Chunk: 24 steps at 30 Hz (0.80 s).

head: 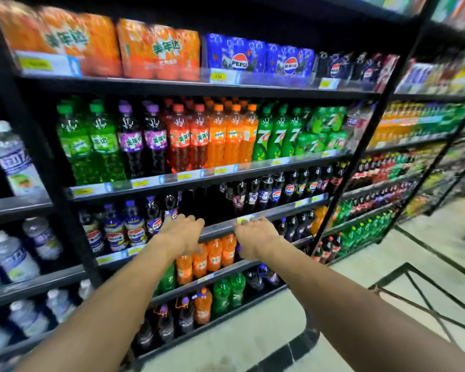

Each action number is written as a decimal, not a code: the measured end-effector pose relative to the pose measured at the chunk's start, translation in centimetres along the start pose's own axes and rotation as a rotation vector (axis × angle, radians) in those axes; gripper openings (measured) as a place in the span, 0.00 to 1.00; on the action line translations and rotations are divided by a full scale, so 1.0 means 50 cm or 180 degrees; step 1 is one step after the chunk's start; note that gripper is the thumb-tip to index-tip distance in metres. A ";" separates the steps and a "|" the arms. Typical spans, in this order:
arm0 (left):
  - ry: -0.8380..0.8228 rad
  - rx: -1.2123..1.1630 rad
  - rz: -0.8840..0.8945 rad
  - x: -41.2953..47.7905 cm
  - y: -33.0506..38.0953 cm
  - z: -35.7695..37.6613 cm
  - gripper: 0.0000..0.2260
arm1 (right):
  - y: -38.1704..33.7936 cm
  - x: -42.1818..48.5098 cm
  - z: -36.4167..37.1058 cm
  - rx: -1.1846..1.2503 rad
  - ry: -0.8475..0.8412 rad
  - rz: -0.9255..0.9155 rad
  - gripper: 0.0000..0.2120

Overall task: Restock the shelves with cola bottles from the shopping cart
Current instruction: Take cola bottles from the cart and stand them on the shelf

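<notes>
Both bare arms are stretched forward from the near edge of the view, converging slightly toward the far middle. The left hand (181, 229) is held palm down, its fingers (192, 220) loosely spread and extended away from the body; nothing is gripped in it. The right hand (254, 234) is likewise turned palm down with the wrist bent a little and the fingers relaxed and parted, and it appears empty, though motion blur softens the fingertips. The two hands are kept apart, side by side at a similar height.
</notes>
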<state>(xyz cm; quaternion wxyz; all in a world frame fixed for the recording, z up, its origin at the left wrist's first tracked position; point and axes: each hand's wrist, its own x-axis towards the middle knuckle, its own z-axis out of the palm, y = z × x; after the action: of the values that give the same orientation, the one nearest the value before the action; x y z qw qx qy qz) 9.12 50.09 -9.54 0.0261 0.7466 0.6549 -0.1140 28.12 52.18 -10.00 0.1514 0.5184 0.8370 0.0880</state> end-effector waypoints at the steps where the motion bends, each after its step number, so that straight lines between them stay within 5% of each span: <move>1: 0.0061 -0.0001 0.0011 -0.018 0.004 -0.006 0.25 | -0.002 -0.022 -0.004 0.0045 0.0052 0.0045 0.23; 8: 0.0490 0.0152 -0.0055 -0.179 0.074 0.014 0.24 | -0.002 -0.170 -0.025 0.0320 -0.0026 0.0283 0.25; 24: 0.0240 0.0330 -0.0323 -0.457 0.179 0.049 0.21 | -0.025 -0.475 0.077 0.0349 -0.0178 0.0260 0.24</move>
<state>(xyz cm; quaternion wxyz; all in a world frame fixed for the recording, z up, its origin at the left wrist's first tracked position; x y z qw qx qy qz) 14.92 26.19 -8.24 -0.0431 0.7166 0.6856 -0.1208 38.29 30.34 -10.13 0.1423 0.5619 0.8142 0.0336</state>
